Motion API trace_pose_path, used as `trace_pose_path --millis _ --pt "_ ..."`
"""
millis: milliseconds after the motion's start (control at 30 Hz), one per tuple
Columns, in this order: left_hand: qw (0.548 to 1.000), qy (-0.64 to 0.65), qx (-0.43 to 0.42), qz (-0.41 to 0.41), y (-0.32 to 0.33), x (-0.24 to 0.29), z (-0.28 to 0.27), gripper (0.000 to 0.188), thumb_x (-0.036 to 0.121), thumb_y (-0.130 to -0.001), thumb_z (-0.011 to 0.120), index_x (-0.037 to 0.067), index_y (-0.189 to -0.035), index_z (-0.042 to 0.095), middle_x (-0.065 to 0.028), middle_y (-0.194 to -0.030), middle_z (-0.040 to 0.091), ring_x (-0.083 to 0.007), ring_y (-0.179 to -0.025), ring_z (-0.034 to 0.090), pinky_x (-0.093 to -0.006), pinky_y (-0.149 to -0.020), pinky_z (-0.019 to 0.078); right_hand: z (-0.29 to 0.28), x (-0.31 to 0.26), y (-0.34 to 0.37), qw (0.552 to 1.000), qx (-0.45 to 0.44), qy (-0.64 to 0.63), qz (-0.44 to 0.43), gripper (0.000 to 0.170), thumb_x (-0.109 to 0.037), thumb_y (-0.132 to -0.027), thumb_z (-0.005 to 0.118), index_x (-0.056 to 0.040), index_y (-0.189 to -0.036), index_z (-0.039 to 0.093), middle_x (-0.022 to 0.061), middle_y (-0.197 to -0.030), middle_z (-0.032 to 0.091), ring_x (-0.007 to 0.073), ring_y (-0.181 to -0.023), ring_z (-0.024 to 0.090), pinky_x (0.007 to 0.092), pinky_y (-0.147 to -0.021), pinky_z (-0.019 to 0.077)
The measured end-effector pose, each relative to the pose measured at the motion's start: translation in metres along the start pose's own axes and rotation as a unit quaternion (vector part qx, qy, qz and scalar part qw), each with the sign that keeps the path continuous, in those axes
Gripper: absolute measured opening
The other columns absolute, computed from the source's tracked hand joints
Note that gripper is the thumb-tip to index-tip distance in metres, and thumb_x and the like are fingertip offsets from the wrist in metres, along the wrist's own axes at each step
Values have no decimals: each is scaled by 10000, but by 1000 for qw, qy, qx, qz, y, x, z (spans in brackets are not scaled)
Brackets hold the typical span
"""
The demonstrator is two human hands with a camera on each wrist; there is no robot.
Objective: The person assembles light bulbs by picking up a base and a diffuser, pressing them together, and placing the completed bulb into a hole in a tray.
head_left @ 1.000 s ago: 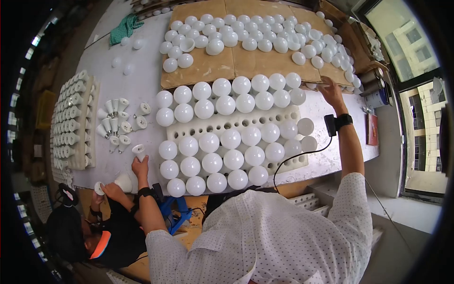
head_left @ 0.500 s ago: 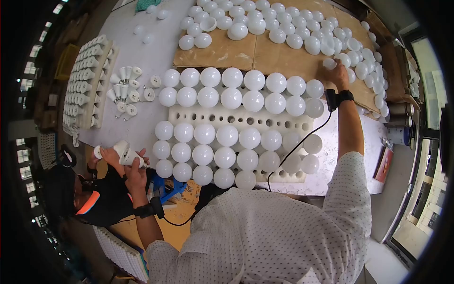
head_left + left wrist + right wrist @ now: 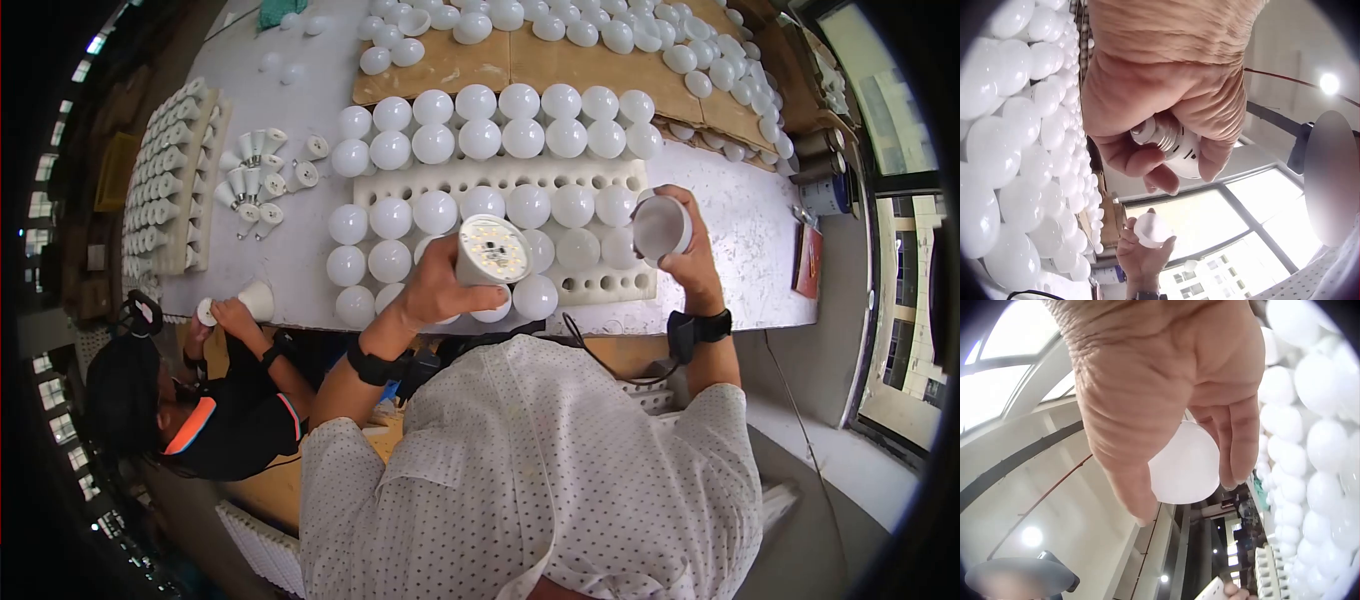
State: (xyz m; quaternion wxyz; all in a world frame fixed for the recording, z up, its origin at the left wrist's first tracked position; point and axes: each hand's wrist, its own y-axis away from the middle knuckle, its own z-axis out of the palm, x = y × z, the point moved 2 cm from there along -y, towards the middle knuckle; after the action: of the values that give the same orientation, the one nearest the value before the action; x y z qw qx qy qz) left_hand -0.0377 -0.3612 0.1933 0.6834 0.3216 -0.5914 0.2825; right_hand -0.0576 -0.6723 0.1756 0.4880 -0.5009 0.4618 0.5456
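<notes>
In my left hand (image 3: 437,284) I grip a bulb base (image 3: 494,250), its round face with the LED board tilted up toward the head camera. The left wrist view shows its metal screw end (image 3: 1166,134) between my curled fingers and thumb. My right hand (image 3: 692,255) holds a white bulb cover (image 3: 662,228) by its sides, the hollow opening turned toward the base. A gap separates the two pieces, both held above the front of the table. Behind them, rows of bulbs with white domes (image 3: 528,206) stand in foam trays (image 3: 610,285).
Loose covers (image 3: 618,37) lie on cardboard (image 3: 440,75) at the back. Left are loose bulb bases (image 3: 250,180) and an upright rack (image 3: 190,180) of more. Another person (image 3: 190,400) works at the left front. A red booklet (image 3: 808,260) lies at the right edge.
My left hand has brought the bulb base from the far left to the middle. My right hand has taken a cover from the cardboard and drawn it back toward me.
</notes>
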Motion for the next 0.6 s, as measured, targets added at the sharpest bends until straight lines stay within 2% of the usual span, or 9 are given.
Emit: trace_pose_path --millis 67,100,133,200,233,300,400,500,600 --pt "998 -2 -60 29 -8 -9 16 474 150 -652 713 -34 -1061 560 -117 -974 647 -123 -822 591 -274 -737 480 40 4 15 991 -35 -126 21 782 -257 -554 772 -88 -1195 359 118 -1057 540 205 -784 608 280 -648 517" --pt "998 12 -67 14 -7 -12 23 491 226 -656 769 -19 -1034 573 -79 -939 629 -134 -840 582 -275 -778 461 55 6 20 987 -41 -153 10 751 -248 -583 752 -108 -1190 332 132 -1071 531 206 -791 609 284 -626 509" --pt "997 28 -69 -17 -4 -4 29 482 216 -658 771 -18 -1030 575 -72 -915 632 -129 -827 583 -273 -773 463 65 10 24 987 -42 -152 9 751 -248 -583 752 -108 -1190 332 132 -1071 531 206 -791 609 284 -626 509" --pt "997 20 -78 9 1 -6 33 445 194 -675 759 -18 -1022 577 -68 -874 634 -123 -752 593 -260 -689 487 81 15 31 972 -44 -231 4 777 -246 -605 748 -109 -1229 304 147 -1083 517 215 -784 609 284 -596 497" --pt "997 20 -79 11 4 -5 32 445 194 -675 759 -18 -1022 577 -68 -874 634 -123 -752 593 -260 -689 487 90 11 33 972 -32 -234 6 806 -259 -615 759 -103 -1258 298 158 -1081 511 216 -780 598 274 -579 487" --pt "988 97 -104 -59 9 -6 33 406 175 -691 745 -20 -1005 579 -70 -843 635 -115 -676 593 -238 -579 490 101 11 36 967 -40 -250 1 813 -265 -619 762 -101 -1268 299 159 -1082 508 211 -784 593 273 -578 485" --pt "987 122 -99 -41 16 -10 32 367 151 -706 728 -25 -992 579 -71 -817 633 -107 -617 585 -224 -498 473 112 13 38 963 -54 -266 -8 804 -274 -627 767 -91 -1268 317 158 -1076 506 187 -797 579 270 -578 484" --pt "987 100 -121 -45 23 -15 27 398 102 -709 713 -40 -1045 555 -120 -884 644 -136 -700 602 -247 -564 508 122 15 41 967 -48 -252 -4 808 -282 -619 777 -90 -1258 321 156 -1077 503 171 -814 571 268 -581 487" --pt "986 107 -120 -36 28 -18 23 380 102 -711 712 -41 -1031 563 -117 -872 644 -132 -680 596 -243 -553 499 129 11 41 967 -50 -249 2 805 -284 -614 784 -84 -1244 325 151 -1072 508 160 -827 559 263 -568 485"
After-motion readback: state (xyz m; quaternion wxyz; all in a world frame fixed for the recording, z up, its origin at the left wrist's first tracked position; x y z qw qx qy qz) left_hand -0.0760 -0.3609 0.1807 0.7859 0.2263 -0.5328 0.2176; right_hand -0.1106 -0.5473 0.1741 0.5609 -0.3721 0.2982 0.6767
